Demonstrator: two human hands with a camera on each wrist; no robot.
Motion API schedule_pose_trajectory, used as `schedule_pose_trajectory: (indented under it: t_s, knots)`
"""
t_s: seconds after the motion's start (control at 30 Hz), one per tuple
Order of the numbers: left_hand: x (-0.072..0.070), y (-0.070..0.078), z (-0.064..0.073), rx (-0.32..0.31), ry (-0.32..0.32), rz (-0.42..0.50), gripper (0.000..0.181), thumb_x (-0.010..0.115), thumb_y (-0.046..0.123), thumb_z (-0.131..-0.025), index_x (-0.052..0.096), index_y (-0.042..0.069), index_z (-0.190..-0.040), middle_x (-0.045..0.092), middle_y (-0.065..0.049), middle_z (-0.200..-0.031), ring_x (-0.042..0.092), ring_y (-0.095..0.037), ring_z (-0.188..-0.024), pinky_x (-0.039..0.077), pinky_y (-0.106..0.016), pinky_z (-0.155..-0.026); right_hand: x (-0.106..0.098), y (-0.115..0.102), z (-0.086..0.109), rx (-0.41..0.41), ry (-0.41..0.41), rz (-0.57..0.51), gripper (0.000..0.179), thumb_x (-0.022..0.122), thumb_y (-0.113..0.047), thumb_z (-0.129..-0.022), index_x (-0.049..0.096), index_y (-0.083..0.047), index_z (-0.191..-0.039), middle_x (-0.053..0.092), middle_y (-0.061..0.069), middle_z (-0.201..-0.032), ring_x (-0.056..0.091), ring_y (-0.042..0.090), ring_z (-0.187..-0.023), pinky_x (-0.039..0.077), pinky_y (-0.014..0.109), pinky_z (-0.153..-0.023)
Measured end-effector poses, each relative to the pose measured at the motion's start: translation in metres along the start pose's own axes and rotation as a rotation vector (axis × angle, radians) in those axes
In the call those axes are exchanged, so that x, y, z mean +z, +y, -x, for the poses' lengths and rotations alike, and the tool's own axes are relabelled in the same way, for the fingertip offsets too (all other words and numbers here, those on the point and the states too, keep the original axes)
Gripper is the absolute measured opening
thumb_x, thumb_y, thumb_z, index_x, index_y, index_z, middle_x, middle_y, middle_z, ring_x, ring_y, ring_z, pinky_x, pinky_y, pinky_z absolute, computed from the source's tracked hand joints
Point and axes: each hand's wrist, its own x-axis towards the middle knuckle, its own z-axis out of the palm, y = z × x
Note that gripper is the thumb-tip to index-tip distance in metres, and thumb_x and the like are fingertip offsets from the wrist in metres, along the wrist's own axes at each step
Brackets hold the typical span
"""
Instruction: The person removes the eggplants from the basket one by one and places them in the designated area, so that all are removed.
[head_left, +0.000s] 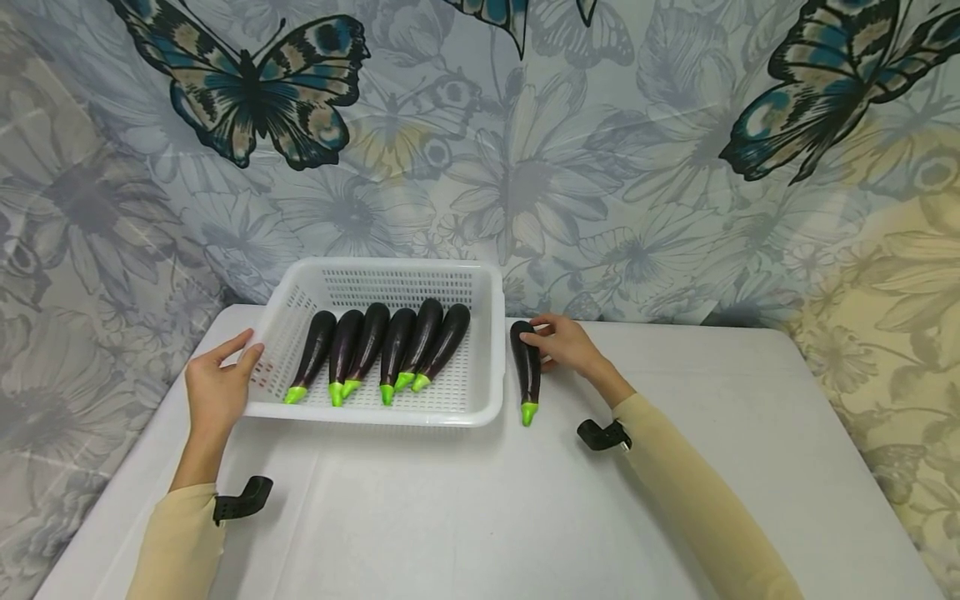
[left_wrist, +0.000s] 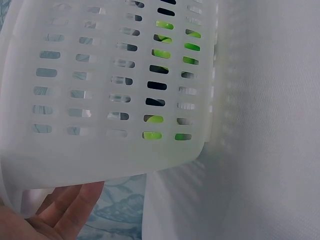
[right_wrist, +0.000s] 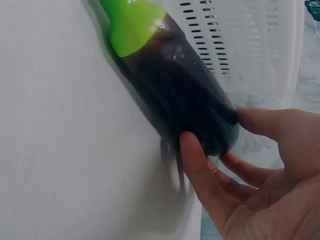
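A white plastic basket [head_left: 390,415] holds several dark purple eggplants [head_left: 367,337] in a row, their green stem ends toward me. My left hand [head_left: 217,383] grips the basket's left end by the rim; in the left wrist view its fingers [left_wrist: 75,210] curl under the rim beside the slotted wall [left_wrist: 100,157]. Just right of the basket, a separate eggplant [head_left: 527,371] points its green stem end toward me. My right hand [head_left: 567,346] holds it by its far, rounded end. In the right wrist view, thumb and fingers close about that dark end [right_wrist: 200,115].
Under everything lies a white-covered table [head_left: 450,508]. A floral and butterfly-print cloth [head_left: 517,183] hangs right behind its back edge. Black wrist-camera mounts [head_left: 243,498] sit on both sleeved forearms.
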Motion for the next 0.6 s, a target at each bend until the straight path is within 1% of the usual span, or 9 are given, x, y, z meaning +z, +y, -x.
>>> schedule_pose_trajectory:
  t_s: [0.23, 0.5, 0.6]
  knots:
    - [-0.0008, 0.0007, -0.001, -0.016, -0.015, 0.002, 0.038, 0.064, 0.024, -0.097, 0.062, 0.009, -0.132, 0.067, -0.029, -0.105, 0.054, 0.014, -0.054, 0.043, -0.014, -0.047, -0.0005, -0.0019, 0.0022, 0.01, 0.016, -0.002, 0.055, 0.061, -0.03, -0.098, 0.046, 0.001, -0.141, 0.054, 0.027, -0.133, 0.065, 0.034, -0.098, 0.058, 0.034, -0.067]
    - [-0.0006, 0.0014, -0.0004, -0.024, -0.018, 0.0, 0.039, 0.064, 0.025, -0.097, 0.062, 0.008, -0.132, 0.066, -0.03, -0.104, 0.053, 0.015, -0.053, 0.043, -0.015, -0.046, -0.0005, -0.0053, 0.0039, 0.0, 0.017, 0.001, 0.056, 0.06, -0.031, -0.098, 0.046, 0.004, -0.14, 0.052, 0.026, -0.133, 0.065, 0.035, -0.099, 0.058, 0.034, -0.067]
    - [0.0, 0.0018, -0.0006, -0.024, -0.018, 0.006, 0.039, 0.064, 0.024, -0.096, 0.063, 0.008, -0.131, 0.066, -0.03, -0.103, 0.054, 0.014, -0.052, 0.043, -0.015, -0.045, -0.0014, -0.0056, 0.004, 0.0, 0.024, 0.024, 0.055, 0.059, -0.031, -0.098, 0.047, 0.004, -0.14, 0.052, 0.026, -0.133, 0.065, 0.035, -0.099, 0.058, 0.034, -0.068]
